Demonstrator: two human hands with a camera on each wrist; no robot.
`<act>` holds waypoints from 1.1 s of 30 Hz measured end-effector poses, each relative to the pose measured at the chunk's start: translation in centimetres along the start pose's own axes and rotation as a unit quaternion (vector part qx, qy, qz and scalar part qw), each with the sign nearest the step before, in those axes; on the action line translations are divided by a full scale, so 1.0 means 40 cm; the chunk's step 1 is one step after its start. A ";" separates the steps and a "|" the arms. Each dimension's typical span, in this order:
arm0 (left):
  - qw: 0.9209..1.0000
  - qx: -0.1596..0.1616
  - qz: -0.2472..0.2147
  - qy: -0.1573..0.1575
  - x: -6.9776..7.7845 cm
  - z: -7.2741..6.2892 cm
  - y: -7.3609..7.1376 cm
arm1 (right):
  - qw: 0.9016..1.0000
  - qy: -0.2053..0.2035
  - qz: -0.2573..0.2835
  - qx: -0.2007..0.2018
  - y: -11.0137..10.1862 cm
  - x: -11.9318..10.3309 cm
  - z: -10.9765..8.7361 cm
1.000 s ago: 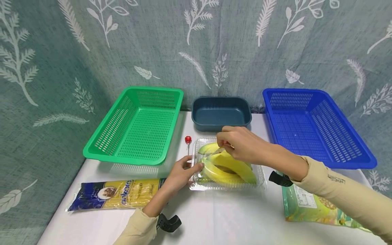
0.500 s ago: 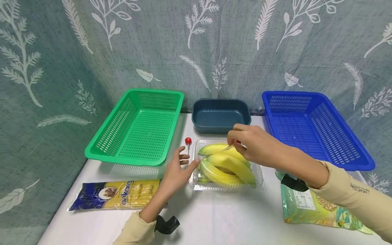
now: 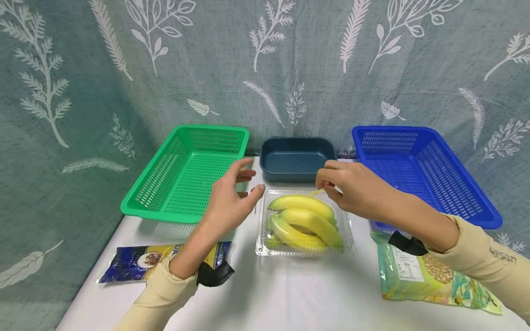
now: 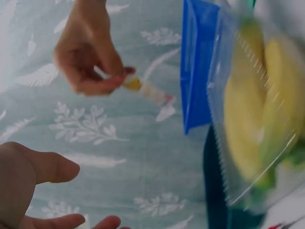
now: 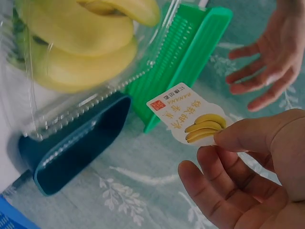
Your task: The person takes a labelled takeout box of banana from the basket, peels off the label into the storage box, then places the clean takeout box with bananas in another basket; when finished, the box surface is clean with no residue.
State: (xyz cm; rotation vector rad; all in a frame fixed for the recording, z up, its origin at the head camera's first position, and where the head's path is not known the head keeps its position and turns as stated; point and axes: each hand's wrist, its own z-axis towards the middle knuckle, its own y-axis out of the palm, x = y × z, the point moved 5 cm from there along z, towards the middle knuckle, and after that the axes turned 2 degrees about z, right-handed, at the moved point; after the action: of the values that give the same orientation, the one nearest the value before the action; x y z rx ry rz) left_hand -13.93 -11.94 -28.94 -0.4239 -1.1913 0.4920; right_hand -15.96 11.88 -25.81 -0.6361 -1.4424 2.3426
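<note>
My right hand [image 3: 352, 186] pinches a white banana sticker [image 5: 188, 112] between thumb and fingers, above the far right part of a clear plastic box [image 3: 263, 236]. In the right wrist view the sticker shows printed bananas and yellow lettering. Several yellow bananas [image 3: 308, 220] with greenish ends lie inside the box, under its transparent lid. Raised to the left of the box, my left hand [image 3: 227, 197] has its fingers spread and holds nothing. It hides part of the green basket [image 3: 165, 214] in the head view.
Behind the box stands a dark teal tub [image 3: 296, 175], with a blue basket [image 3: 468, 184] to its right. A pasta packet [image 3: 132, 262] lies front left, partly under my left arm. A green food bag [image 3: 434, 280] lies front right. Patterned cloth [image 3: 290, 69] hangs behind.
The left hand has let go of the box's left side and risen away from it. My right hand has drawn the sticker off the box, up and to the right.
</note>
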 end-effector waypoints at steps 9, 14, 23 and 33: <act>0.998 -0.039 0.049 -0.033 -0.013 0.186 -0.017 | 0.999 -0.016 -0.036 0.024 -0.054 0.014 0.021; 0.991 -0.072 0.082 -0.072 -0.059 0.264 0.013 | 0.999 -0.003 -0.039 0.009 -0.066 0.034 0.041; 0.980 -0.103 0.146 -0.090 -0.131 0.357 0.072 | 0.999 0.031 -0.037 -0.002 -0.076 0.110 0.091; 0.954 -0.139 0.237 -0.124 -0.192 0.399 0.146 | 0.994 0.095 -0.028 -0.045 -0.029 0.206 0.150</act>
State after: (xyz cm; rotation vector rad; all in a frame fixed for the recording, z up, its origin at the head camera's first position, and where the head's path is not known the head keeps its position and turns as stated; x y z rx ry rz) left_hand -32.07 -10.65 -33.07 -0.9241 -1.4126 0.8110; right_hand -26.07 11.85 -24.11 -0.8098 -1.4662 2.1202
